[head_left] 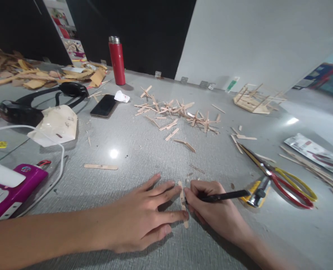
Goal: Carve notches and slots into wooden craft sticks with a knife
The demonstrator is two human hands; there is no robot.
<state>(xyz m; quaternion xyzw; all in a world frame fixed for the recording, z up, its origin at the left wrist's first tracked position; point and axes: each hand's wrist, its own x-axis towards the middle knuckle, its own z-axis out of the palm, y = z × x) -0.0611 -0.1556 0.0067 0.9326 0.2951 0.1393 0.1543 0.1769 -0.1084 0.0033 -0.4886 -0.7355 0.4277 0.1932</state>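
A flat wooden popsicle stick (182, 197) lies lengthwise on the grey table, with a small dark rectangular mark near its middle. My left hand (144, 213) is spread palm down beside it, two fingertips pressing on the stick. In my right hand (207, 202) a black pen (225, 195) is gripped, its tip end at the stick's mark and partly hidden by the fingers. Another popsicle stick (100, 167), also with a small mark, lies apart to the left.
Broken stick pieces (177, 108) are scattered ahead. Red-and-yellow-handled scissors (278, 180) and a yellow cutter (256, 193) lie right. A purple device (17, 191) with a white cable (62, 157), a phone (104, 106), a red flask (117, 62) and a wooden frame (253, 101) stand around.
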